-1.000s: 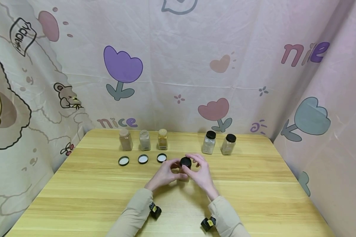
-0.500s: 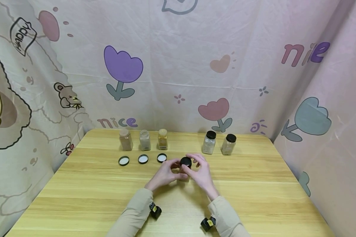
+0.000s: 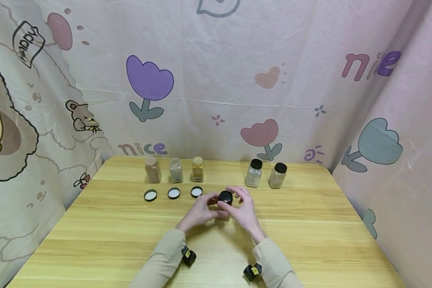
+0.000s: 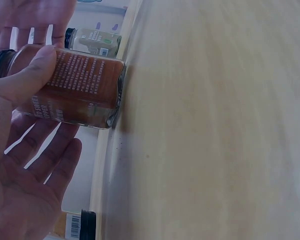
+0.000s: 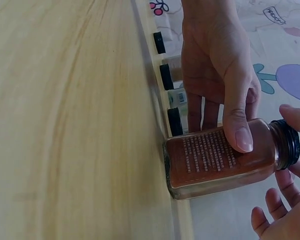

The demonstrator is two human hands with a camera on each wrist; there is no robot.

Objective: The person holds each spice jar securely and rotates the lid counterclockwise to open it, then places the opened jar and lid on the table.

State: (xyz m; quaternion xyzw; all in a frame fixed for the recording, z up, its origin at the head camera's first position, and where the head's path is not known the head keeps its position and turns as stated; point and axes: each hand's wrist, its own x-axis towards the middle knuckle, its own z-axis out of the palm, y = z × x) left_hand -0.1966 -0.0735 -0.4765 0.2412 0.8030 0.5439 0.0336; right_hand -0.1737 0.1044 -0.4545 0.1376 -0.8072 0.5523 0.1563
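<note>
A glass spice jar of red-brown powder [image 4: 85, 85] stands upright on the table in front of the person, with white print on its side. The left hand [image 3: 199, 212] holds its body, thumb on the near face and fingers behind, as the right wrist view also shows. On top sits a black lid [image 3: 225, 196], which the right hand [image 3: 245, 212] pinches between thumb and fingers. In the right wrist view the lid [image 5: 291, 144] is still at the jar's mouth. Whether it is loose cannot be seen.
Three lidless jars stand back left: pinkish-brown [image 3: 153, 171], whitish [image 3: 176, 171] and yellow [image 3: 197, 170]. Before them lie three black lids [image 3: 150, 195], [image 3: 173, 193], [image 3: 196, 192], white insides up. Two black-lidded jars [image 3: 253, 173], [image 3: 277, 176] stand back right, before a printed curtain [image 3: 201, 80].
The right thumb has shifted slightly left across the front of the black lid. The left hand and the jar stay in place.
</note>
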